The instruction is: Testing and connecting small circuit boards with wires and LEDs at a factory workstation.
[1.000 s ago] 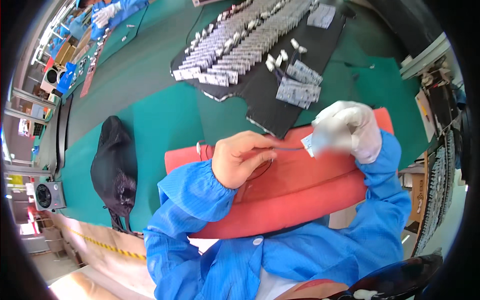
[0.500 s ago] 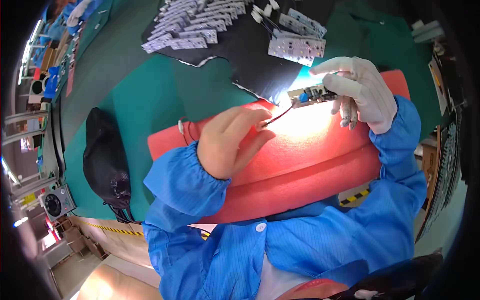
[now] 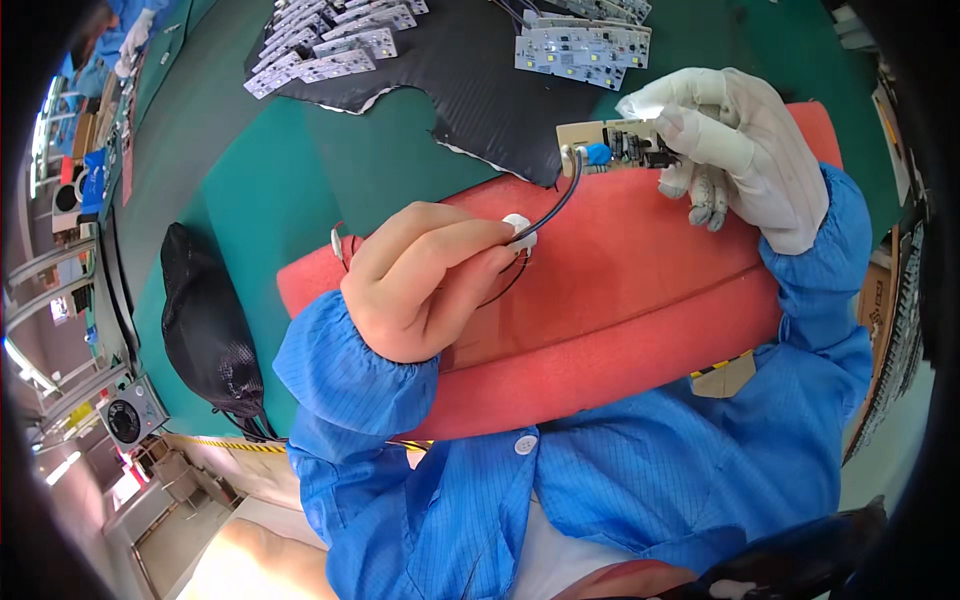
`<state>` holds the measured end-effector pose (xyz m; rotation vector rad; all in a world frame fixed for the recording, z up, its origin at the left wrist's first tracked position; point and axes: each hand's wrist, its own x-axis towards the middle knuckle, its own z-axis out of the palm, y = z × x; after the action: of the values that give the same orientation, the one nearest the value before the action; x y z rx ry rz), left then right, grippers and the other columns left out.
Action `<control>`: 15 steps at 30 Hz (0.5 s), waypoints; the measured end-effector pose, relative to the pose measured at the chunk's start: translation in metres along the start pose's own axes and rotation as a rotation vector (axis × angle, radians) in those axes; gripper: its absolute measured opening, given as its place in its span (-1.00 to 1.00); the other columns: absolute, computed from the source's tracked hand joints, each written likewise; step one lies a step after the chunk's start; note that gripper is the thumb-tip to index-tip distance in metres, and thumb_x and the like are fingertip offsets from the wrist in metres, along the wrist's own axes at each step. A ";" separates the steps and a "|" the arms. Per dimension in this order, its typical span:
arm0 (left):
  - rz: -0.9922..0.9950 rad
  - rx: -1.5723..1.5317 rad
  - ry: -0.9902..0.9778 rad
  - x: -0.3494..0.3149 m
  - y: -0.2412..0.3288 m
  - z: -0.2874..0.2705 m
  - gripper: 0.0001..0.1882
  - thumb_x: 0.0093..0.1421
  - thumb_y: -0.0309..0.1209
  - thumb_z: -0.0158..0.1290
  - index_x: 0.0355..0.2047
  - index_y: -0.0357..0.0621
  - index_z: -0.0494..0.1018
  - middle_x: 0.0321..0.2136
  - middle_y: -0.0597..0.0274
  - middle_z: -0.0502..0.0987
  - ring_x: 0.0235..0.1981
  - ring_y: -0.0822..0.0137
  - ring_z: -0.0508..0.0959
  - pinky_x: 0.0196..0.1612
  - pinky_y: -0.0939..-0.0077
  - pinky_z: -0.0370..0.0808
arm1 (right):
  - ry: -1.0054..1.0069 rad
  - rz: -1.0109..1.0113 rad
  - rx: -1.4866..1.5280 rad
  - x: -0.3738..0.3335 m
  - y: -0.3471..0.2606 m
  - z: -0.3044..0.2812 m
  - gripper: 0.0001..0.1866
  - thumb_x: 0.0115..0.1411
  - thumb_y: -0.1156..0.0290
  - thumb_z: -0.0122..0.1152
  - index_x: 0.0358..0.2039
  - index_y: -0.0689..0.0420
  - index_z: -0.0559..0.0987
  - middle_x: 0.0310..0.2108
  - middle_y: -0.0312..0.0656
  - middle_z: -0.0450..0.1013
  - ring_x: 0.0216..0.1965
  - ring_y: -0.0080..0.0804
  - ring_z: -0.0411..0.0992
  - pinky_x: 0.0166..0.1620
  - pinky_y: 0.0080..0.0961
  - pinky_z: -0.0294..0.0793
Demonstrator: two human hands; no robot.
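Observation:
My bare left hand [image 3: 425, 275] is closed, thumb and fingertips pinched on a white plug connector [image 3: 519, 232] with dark wires. A dark cable [image 3: 560, 209] bends up from there to the left end of a small circuit board [image 3: 585, 133]. The board carries a blue round component and several black parts. My right hand [image 3: 745, 150], in a white glove with worn, greyish fingertips, grips the board's right end between thumb and fingers. Both hands are above a red foam pad [image 3: 620, 270], and a thin black wire hangs below the left fingertips.
Rows of white LED boards [image 3: 330, 50] lie on a black sheet at the far left, with another stack of LED boards [image 3: 580, 50] farther right. A black pouch [image 3: 205, 320] rests on the green mat [image 3: 270, 190]. Another white connector [image 3: 337, 243] sits by the pad's left end.
My left fingers have closed on the white connector, and the cable is more bent. The bright glare over the pad has gone. The board now appears slightly higher in view.

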<state>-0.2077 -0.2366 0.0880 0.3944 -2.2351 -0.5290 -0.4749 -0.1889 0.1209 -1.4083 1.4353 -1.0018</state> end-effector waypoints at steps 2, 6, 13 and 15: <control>-0.022 -0.008 0.015 -0.003 -0.001 -0.002 -0.74 -0.06 -0.64 0.19 -0.29 -0.26 0.48 -0.43 0.11 0.51 -0.42 0.29 0.54 -0.41 0.51 0.47 | -0.021 -0.126 0.021 0.003 0.012 -0.005 -0.46 0.02 0.00 0.21 -0.28 0.30 0.51 -0.59 -0.13 0.40 -0.68 -0.46 0.43 -0.63 -0.57 0.45; -0.080 0.013 0.032 -0.002 -0.001 -0.001 -0.75 -0.07 -0.60 0.22 -0.32 -0.24 0.48 -0.46 0.12 0.48 -0.44 0.31 0.52 -0.41 0.52 0.45 | -0.042 -0.061 -0.032 0.006 0.008 -0.005 -0.49 0.02 0.03 0.21 -0.29 0.30 0.50 -0.57 -0.14 0.40 -0.63 -0.41 0.46 -0.57 -0.52 0.48; -0.181 -0.057 -0.081 -0.006 -0.010 0.018 -0.80 -0.07 -0.56 0.24 -0.38 -0.18 0.51 -0.56 0.27 0.47 -0.55 0.41 0.46 -0.51 0.57 0.38 | -0.054 -0.103 0.148 -0.005 0.019 -0.008 -0.66 0.18 0.35 0.13 -0.14 0.36 0.44 -0.41 -0.07 0.48 -0.47 -0.40 0.50 -0.29 -0.51 0.53; -0.436 -0.549 -0.056 -0.018 -0.015 0.025 -0.83 -0.02 -0.59 0.21 -0.37 -0.24 0.50 -0.50 0.27 0.52 -0.56 0.50 0.46 -0.50 0.62 0.40 | 0.246 -0.398 0.100 -0.005 0.041 0.016 -0.68 0.06 0.54 0.23 -0.13 0.30 0.46 -0.31 -0.12 0.48 -0.29 -0.41 0.49 -0.11 -0.52 0.48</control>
<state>-0.2132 -0.2355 0.0545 0.5780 -1.9461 -1.3541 -0.4719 -0.1820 0.0775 -1.5729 1.2767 -1.5224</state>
